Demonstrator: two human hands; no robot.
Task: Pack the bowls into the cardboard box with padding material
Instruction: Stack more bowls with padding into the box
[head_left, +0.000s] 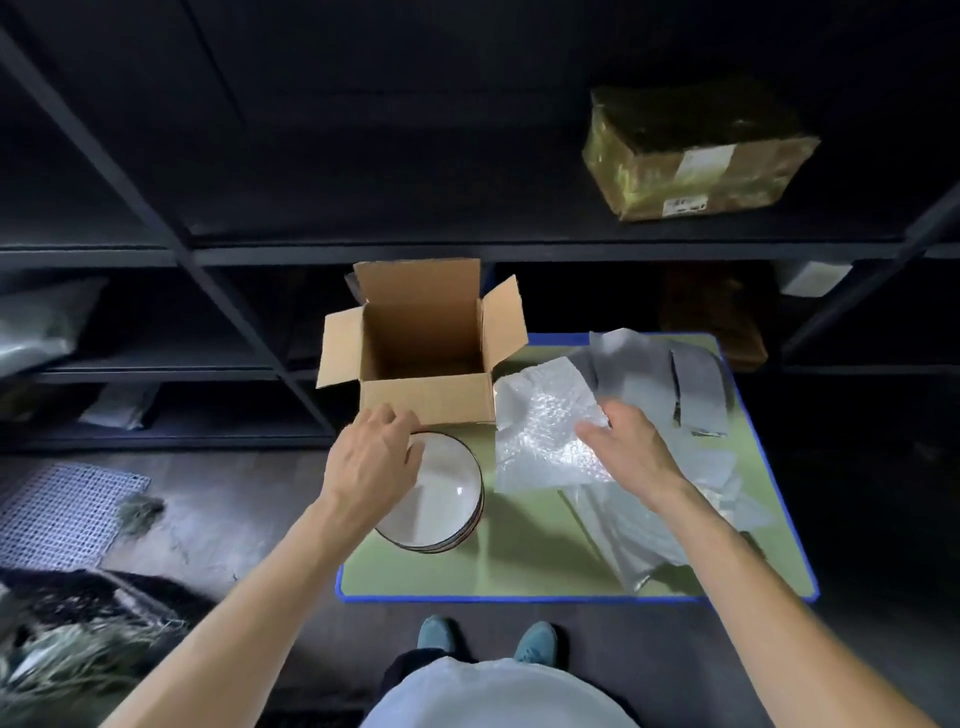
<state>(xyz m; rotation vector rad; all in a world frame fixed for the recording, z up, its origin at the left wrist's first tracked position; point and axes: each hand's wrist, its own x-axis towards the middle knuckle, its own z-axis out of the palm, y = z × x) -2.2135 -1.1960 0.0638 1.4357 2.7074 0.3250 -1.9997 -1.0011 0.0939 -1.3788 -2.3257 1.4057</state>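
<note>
While the left hand (374, 457) curls its fingers over the far rim of the stacked bowls (441, 499), at the mat's (519, 566) left edge just before the open cardboard box (426, 364), the right hand (631, 449) pinches a bubble wrap sheet (545, 431) mid-mat. Lifted by the rim alone, a bowl could slip or knock the stack. The box looks unlined, so a bare bowl might chip.
</note>
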